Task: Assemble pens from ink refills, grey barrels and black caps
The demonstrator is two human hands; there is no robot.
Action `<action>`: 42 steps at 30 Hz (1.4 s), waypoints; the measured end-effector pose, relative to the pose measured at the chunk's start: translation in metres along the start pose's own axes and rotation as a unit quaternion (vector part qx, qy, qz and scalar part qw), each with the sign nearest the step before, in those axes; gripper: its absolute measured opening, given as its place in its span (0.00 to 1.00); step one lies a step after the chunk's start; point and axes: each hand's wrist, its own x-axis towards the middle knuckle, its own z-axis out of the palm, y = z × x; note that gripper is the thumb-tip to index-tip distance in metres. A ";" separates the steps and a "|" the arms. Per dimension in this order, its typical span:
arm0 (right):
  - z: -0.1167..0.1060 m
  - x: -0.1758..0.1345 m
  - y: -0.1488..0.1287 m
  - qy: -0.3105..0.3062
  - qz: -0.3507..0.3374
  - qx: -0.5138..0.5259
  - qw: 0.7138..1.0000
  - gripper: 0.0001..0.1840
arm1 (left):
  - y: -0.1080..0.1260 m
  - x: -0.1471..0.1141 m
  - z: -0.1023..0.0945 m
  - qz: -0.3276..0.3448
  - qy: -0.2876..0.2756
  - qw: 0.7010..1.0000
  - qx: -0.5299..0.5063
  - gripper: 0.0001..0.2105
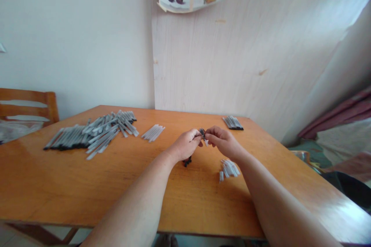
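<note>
Over the middle of the table, my left hand (189, 141) and my right hand (219, 139) meet with fingertips pinched. Between them is a small dark piece (202, 133) with a whitish end; it is too small and covered to name. Several little black parts (187, 161) lie just below my left hand. Beside my right forearm is a small heap of short white tubes with thin tips (230, 168). A row of pale sticks (153, 133) lies to the left of my left hand.
A large pile of pen-like grey-white tubes (106, 129), many with black ends, covers part of the table's left side. A smaller bundle of black-ended tubes (232, 122) lies at the back right. The wooden table (139, 185) meets the wall; a chair (27, 104) stands left.
</note>
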 end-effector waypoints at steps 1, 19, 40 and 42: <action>0.000 0.000 0.001 -0.003 0.001 -0.005 1.000 0.12 | -0.001 0.000 0.000 0.000 -0.001 1.000 0.003 0.10; 0.010 0.005 0.007 0.057 0.016 -0.039 0.998 0.31 | 0.001 0.001 0.005 -0.007 0.048 0.984 -0.170 0.10; 0.030 -0.003 -0.006 0.013 -0.032 -0.125 0.992 0.16 | 0.001 0.002 -0.015 -0.092 0.205 0.910 -0.349 0.18; 0.030 -0.004 -0.009 0.000 -0.028 -0.107 0.994 0.16 | -0.001 0.002 -0.017 -0.093 0.212 0.905 -0.357 0.18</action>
